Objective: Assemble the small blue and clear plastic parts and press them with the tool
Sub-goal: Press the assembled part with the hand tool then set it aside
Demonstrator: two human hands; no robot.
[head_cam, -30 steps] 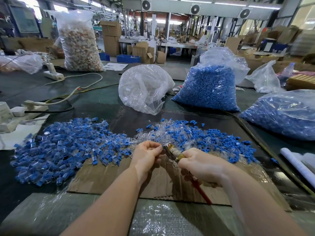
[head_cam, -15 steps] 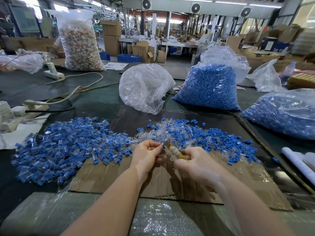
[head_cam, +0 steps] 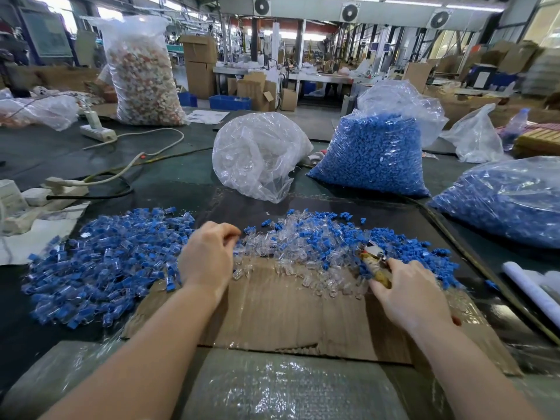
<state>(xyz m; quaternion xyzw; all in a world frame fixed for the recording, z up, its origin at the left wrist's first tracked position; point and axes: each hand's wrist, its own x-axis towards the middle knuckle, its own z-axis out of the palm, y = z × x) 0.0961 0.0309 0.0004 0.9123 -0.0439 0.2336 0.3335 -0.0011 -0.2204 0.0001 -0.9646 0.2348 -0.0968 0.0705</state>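
Hovering with curled fingers, contents unclear, the left hand (head_cam: 209, 256) sits just left of the loose clear-and-blue plastic pieces (head_cam: 306, 247), while the right hand (head_cam: 412, 295) grips the yellow-handled pressing tool (head_cam: 374, 263) pointing up-left.

There is only one view, from a camera worn on the person's head; it looks forward and down over the dark table (head_cam: 169, 180), so no second view shares any part of the scene. The lens is wide-angle; straight lines bend near the edges. The camera is near to the forearms, which enter from the bottom edge; the left hand (head_cam: 206, 256) and the right hand (head_cam: 415, 292) lie in the lower middle, above the cardboard sheet (head_cam: 297, 316). Farther ahead stands the bag of blue parts (head_cam: 372, 159); behind it the factory hall appears small and distant along the top edge.
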